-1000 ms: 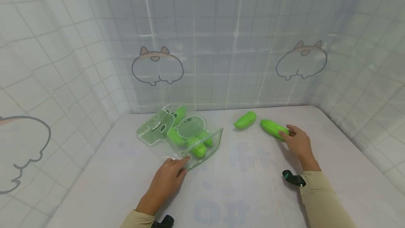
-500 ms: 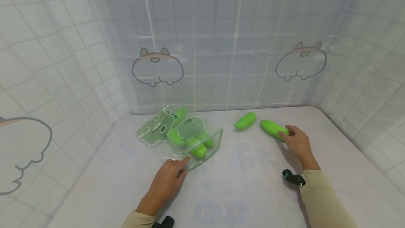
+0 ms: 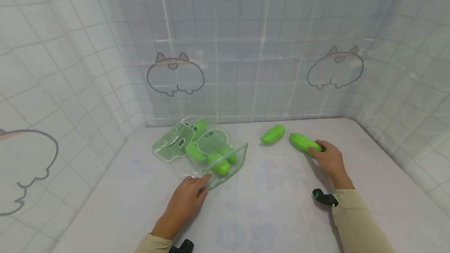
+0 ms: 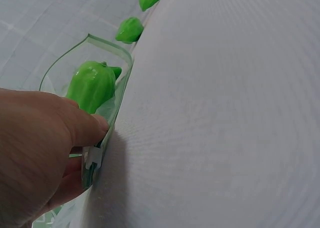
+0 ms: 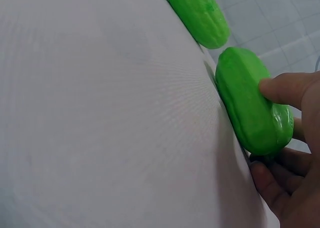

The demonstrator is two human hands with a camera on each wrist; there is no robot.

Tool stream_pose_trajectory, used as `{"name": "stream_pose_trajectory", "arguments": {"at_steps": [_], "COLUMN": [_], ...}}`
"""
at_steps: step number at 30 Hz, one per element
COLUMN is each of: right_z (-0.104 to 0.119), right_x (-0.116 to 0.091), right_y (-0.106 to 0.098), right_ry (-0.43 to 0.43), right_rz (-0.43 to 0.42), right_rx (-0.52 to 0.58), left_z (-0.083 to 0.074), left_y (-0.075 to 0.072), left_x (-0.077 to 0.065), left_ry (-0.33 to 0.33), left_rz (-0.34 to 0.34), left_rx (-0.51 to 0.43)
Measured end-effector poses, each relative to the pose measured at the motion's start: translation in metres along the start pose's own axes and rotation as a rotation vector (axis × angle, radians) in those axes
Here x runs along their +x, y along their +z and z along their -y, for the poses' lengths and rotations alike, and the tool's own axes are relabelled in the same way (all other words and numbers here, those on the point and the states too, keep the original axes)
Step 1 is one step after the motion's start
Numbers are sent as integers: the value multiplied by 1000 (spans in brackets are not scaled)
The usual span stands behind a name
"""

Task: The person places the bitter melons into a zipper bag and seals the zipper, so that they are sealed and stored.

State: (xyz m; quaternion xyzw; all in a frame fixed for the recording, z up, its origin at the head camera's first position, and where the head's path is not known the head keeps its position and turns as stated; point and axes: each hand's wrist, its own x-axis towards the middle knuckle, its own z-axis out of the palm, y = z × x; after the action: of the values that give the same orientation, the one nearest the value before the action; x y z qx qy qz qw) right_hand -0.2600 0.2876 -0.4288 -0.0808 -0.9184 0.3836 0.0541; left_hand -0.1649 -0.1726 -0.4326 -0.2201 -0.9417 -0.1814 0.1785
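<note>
In the lower left of the head view we see a left hand (image 3: pixel 186 200) pinching the rim of a clear bag (image 3: pixel 175 147), with green vegetables (image 3: pixel 220 166) inside. Right of centre, a right hand (image 3: pixel 329 161) grips the near end of a long vegetable (image 3: pixel 302 142) on the white table (image 3: pixel 281 210); a second vegetable (image 3: pixel 273 134) lies near it.

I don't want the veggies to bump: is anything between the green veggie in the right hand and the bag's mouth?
A loose veggie lies between the held veggie and the bag, toward the back. Nothing visible blocks the way past its near side. The left hand holds the bag's near edge.
</note>
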Motion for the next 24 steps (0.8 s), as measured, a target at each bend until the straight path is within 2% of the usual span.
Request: {"name": "stream_pose_trajectory", "arguments": {"at_steps": [24], "right_z": [16], "right_x": [-17], "right_y": [0], "right_ry": [-38], "right_rz": [-66], "right_rx": [43], "left_z": [1], "left_y": [0], "left_x": [-1], "left_ry": [3], "left_rz": [-1], "left_rx": [-4]}}
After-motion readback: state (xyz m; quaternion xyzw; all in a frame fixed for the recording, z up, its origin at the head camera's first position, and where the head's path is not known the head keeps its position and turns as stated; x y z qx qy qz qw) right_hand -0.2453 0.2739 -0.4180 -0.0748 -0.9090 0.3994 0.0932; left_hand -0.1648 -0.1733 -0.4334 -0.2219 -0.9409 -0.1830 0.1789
